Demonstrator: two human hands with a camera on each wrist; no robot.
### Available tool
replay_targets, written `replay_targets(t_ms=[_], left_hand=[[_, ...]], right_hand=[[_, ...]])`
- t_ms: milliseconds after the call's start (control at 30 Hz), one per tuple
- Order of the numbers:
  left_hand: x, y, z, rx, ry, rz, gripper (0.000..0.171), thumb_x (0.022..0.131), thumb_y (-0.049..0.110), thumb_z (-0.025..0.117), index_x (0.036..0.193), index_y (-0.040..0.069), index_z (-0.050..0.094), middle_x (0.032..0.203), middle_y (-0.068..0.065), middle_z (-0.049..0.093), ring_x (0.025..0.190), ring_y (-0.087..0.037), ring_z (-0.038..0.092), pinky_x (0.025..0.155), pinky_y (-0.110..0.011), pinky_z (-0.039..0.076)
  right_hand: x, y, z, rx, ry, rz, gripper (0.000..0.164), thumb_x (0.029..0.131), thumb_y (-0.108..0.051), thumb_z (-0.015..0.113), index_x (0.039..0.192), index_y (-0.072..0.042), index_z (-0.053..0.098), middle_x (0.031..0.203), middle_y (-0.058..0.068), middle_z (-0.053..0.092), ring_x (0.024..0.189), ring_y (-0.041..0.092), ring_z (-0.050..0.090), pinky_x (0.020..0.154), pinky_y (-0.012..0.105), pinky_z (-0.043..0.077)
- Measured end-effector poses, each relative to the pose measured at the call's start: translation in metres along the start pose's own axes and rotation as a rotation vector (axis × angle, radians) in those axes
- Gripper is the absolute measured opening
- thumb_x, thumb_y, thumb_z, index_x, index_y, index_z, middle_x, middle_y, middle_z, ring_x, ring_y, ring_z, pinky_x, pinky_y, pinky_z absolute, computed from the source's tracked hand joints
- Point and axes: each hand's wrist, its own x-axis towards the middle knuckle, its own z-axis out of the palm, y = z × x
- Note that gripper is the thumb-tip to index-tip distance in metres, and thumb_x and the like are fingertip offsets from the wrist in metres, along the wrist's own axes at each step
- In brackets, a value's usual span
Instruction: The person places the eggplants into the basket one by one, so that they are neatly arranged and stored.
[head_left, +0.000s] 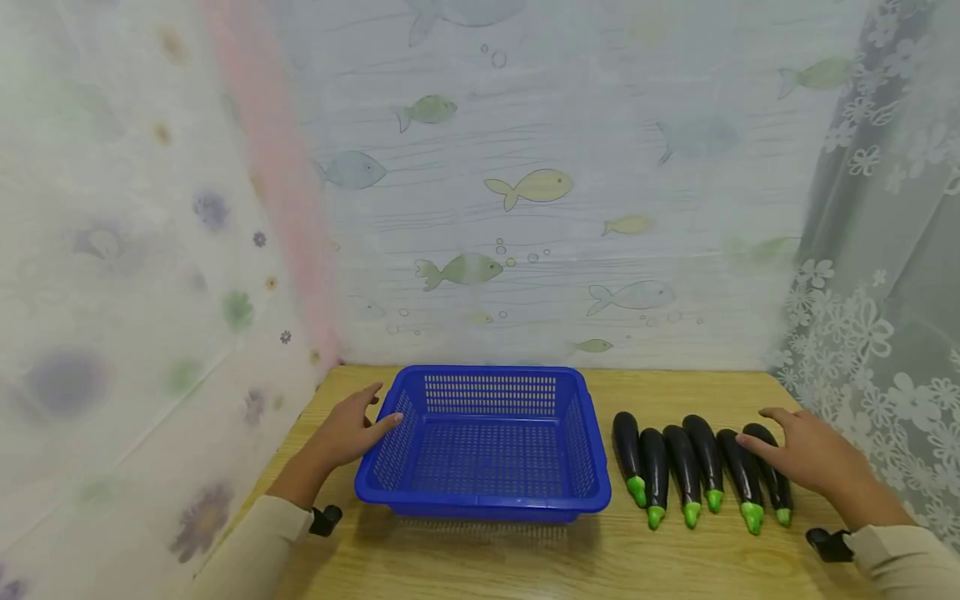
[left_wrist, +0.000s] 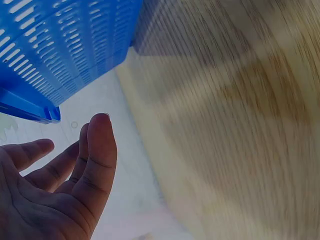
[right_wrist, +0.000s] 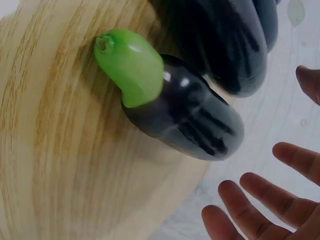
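A blue plastic basket (head_left: 480,501) with slotted walls stands on the wooden table, and nothing lies in it. My left hand (head_left: 348,429) is at the basket's left side, thumb over the rim, fingers loosely spread; in the left wrist view the hand (left_wrist: 55,195) shows apart from the blue wall (left_wrist: 65,45). To the basket's right lie several dark eggplants (head_left: 682,467) in a row, green stem ends toward me. My right hand (head_left: 813,450) hovers by the rightmost eggplant (head_left: 776,479), fingers relaxed. The right wrist view shows that eggplant (right_wrist: 185,110) beside the spread fingers (right_wrist: 285,205), with nothing held.
The light wooden table (head_left: 450,567) meets a fish-patterned sheet (head_left: 540,250) at the back. A flowered sheet (head_left: 135,292) hangs along the left, and a lace curtain (head_left: 885,333) along the right. Black straps with small devices sit on both wrists.
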Motion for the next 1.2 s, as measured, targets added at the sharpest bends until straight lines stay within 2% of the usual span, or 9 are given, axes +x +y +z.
replay_targets(t_ms=[33,133,267,367,433,600,767,967,1200], left_hand=[[0.000,0.000,0.001,-0.015,0.006,-0.002,0.087,0.086,0.066,0.050,0.151,0.013,0.024,0.138,-0.017,0.050,0.092,-0.022,0.063,0.078,-0.044,0.053],[-0.001,0.000,0.002,-0.053,0.021,-0.006,0.082,0.088,0.059,0.054,0.151,0.016,0.025,0.136,-0.014,0.052,0.091,-0.020,0.063,0.076,-0.041,0.053],[0.000,-0.001,0.006,-0.083,0.047,0.005,0.073,0.089,0.051,0.057,0.150,0.022,0.029,0.132,-0.009,0.056,0.088,-0.016,0.064,0.072,-0.035,0.053],[0.001,0.000,0.008,-0.107,0.060,0.013,0.067,0.090,0.047,0.060,0.147,0.023,0.036,0.130,-0.008,0.059,0.087,-0.016,0.064,0.066,-0.031,0.053],[0.001,0.001,0.008,-0.132,0.061,0.001,0.064,0.090,0.045,0.061,0.145,0.023,0.040,0.129,-0.008,0.059,0.087,-0.017,0.064,0.063,-0.029,0.053],[-0.002,0.002,0.009,-0.203,0.047,-0.036,0.063,0.089,0.043,0.062,0.145,0.022,0.041,0.132,-0.007,0.057,0.091,-0.019,0.065,0.061,-0.029,0.055],[-0.004,0.004,0.010,-0.259,0.052,-0.057,0.064,0.088,0.041,0.064,0.145,0.021,0.042,0.133,-0.006,0.056,0.093,-0.020,0.065,0.061,-0.030,0.057],[-0.005,0.006,0.010,-0.323,0.050,-0.068,0.067,0.086,0.041,0.067,0.145,0.019,0.042,0.135,-0.009,0.055,0.090,-0.021,0.068,0.061,-0.031,0.058],[-0.007,0.004,0.010,-0.434,0.040,-0.055,0.066,0.086,0.036,0.069,0.144,0.018,0.043,0.139,-0.012,0.051,0.096,-0.031,0.068,0.064,-0.035,0.059]], right_hand=[[0.000,0.001,0.001,0.006,0.003,0.000,0.085,0.087,-0.062,0.053,0.130,0.012,0.047,0.117,0.043,0.051,0.088,0.051,0.057,0.060,0.054,0.046],[0.000,0.006,0.004,0.031,-0.001,0.006,0.084,0.088,-0.060,0.053,0.130,0.012,0.046,0.099,0.032,0.062,0.071,0.036,0.061,0.058,0.051,0.046],[0.000,0.011,0.008,0.049,0.012,0.010,0.080,0.089,-0.057,0.054,0.129,0.011,0.048,0.090,0.026,0.064,0.064,0.027,0.059,0.054,0.046,0.046],[0.000,0.013,0.011,0.060,0.037,0.011,0.074,0.089,-0.053,0.056,0.126,0.011,0.051,0.102,0.036,0.061,0.072,0.035,0.062,0.053,0.046,0.047],[0.000,0.013,0.013,0.070,0.048,0.014,0.071,0.089,-0.051,0.058,0.125,0.010,0.053,0.104,0.037,0.060,0.071,0.036,0.062,0.051,0.045,0.047],[-0.001,0.016,0.018,0.081,0.048,0.034,0.071,0.088,-0.052,0.059,0.121,0.011,0.056,0.102,0.036,0.062,0.069,0.033,0.063,0.049,0.042,0.047],[0.000,0.017,0.020,0.083,0.045,0.055,0.073,0.086,-0.053,0.061,0.120,0.011,0.055,0.100,0.035,0.063,0.069,0.032,0.063,0.050,0.043,0.047],[-0.001,0.016,0.021,0.096,0.053,0.066,0.071,0.083,-0.047,0.066,0.120,0.012,0.055,0.098,0.034,0.063,0.071,0.035,0.062,0.053,0.045,0.048],[-0.001,0.019,0.019,0.123,0.032,0.115,0.073,0.084,-0.049,0.065,0.122,0.012,0.053,0.104,0.035,0.062,0.078,0.040,0.062,0.056,0.046,0.047]])
